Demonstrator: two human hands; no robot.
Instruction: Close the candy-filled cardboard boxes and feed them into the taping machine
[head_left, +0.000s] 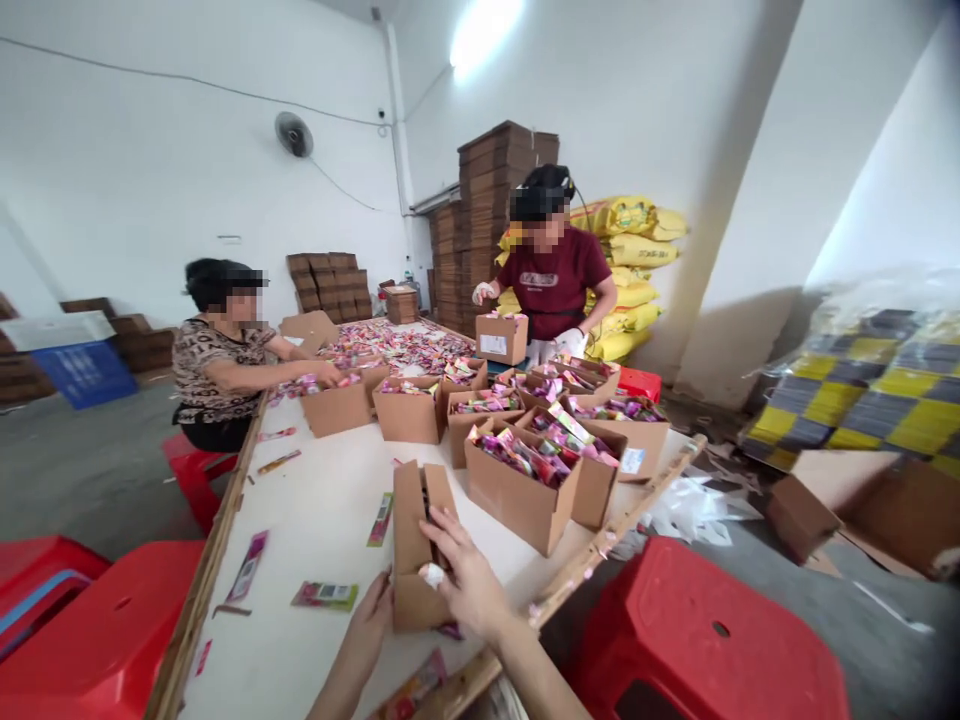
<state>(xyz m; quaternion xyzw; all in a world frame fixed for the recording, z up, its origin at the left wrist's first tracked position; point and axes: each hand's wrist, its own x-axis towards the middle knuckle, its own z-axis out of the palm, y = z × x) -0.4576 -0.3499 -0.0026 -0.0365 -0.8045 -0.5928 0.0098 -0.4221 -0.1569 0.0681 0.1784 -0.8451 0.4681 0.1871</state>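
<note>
A brown cardboard box (420, 600) stands before me on the white table, its top flaps folded nearly together with a narrow dark gap between them. My left hand (373, 610) holds the box at its left side, its fingers partly hidden. Over the right part of the top lies my right hand (466, 572), fingers spread on the flap; a white wrap covers its thumb tip. Loose candy packets lie around: a green and pink packet (325, 595) to the left and a pink packet (247, 565) farther left. The box's contents are hidden.
Several open boxes full of packets, such as one box (517, 490), stand beyond my hands. Two co-workers stay at the table: a seated person (225, 360) and a standing person (555, 270). Red stools (712, 640) flank the wooden table edge (622, 530).
</note>
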